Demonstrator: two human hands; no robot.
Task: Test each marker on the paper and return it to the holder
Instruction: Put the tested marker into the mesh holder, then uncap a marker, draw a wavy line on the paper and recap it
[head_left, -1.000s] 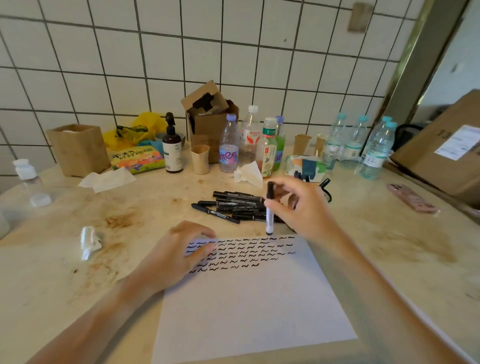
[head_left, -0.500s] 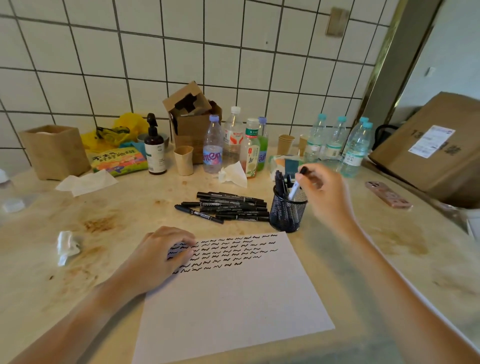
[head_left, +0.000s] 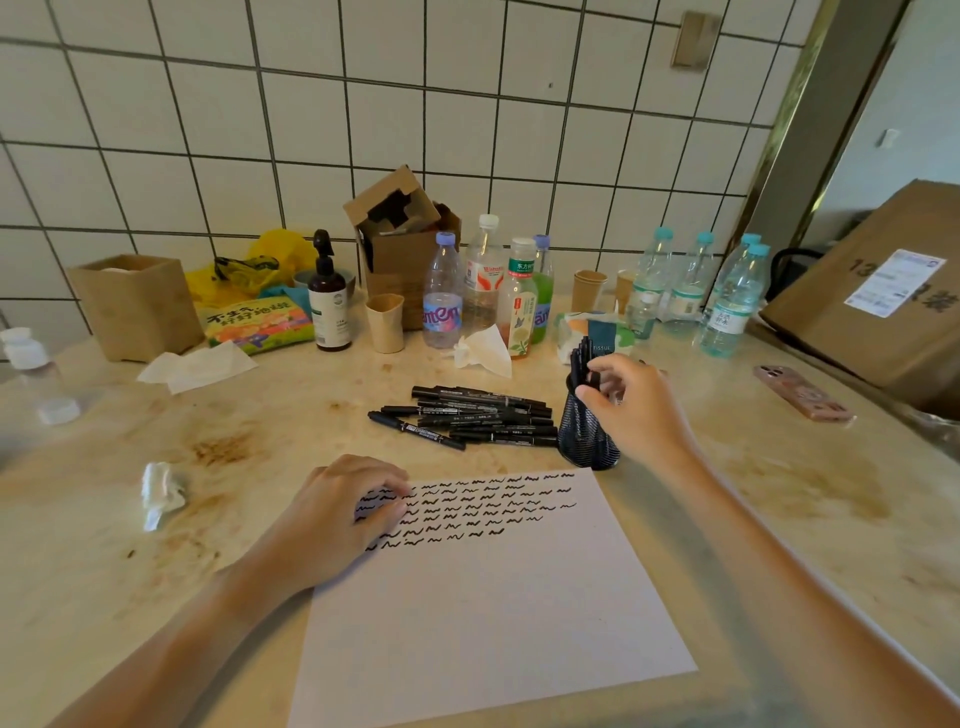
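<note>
Far left on the surface (head_left: 779, 519): a crumpled tissue (head_left: 162, 493), well apart from the work. Next, left hand (head_left: 337, 525) lying on the upper left corner of the paper (head_left: 493, 613), fingers (head_left: 387, 499) loosely bent and pressing down on the sheet, pinching nothing. Across the paper's top, rows of short black squiggles. Just beyond the far edge of the paper, a loose pile of markers (head_left: 478, 418) lying flat, side by side, some overlapping. To the right of the pile and touching it, the black mesh holder (head_left: 587, 441), upright, with several markers standing in it. Right hand (head_left: 634, 405) over the holder's rim, fingertips curled close together at the marker tops; possibly still pinching one, but too blurred and hidden to say. Probably between markers: one going in, the next to come from the pile. Light, stiff, smooth plastic barrels, easy to roll; best pinched mid-barrel, cap pulled straight. Mesh holder light too and likely to tip if knocked.
</note>
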